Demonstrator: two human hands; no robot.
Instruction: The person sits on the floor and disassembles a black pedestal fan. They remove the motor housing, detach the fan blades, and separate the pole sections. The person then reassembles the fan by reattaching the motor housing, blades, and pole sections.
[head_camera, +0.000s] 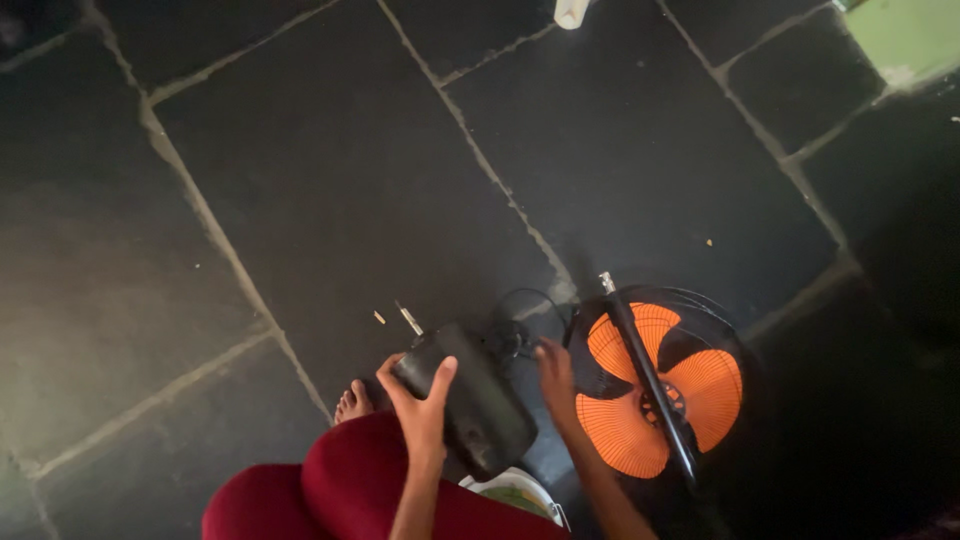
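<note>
My left hand (420, 400) grips the upper end of a black motor housing (478, 405) that I hold tilted over my lap. My right hand (555, 375) rests at the housing's right side, near the black cable (520, 300) that loops from it. Just right of that hand lies a fan head with orange blades (655, 390) inside a black wire guard (735, 335). A black pole (650, 380) with a metal tip lies across the guard. What my right fingers hold is hidden in shadow.
The floor is dark stone slabs (330, 170) with pale joints. A small screwdriver-like tool (408, 318) and a tiny pale bit (379, 317) lie on the floor above the housing. My bare foot (352, 402) and red-clad legs (350, 480) are at the bottom. A white object (570, 12) sits at the top edge.
</note>
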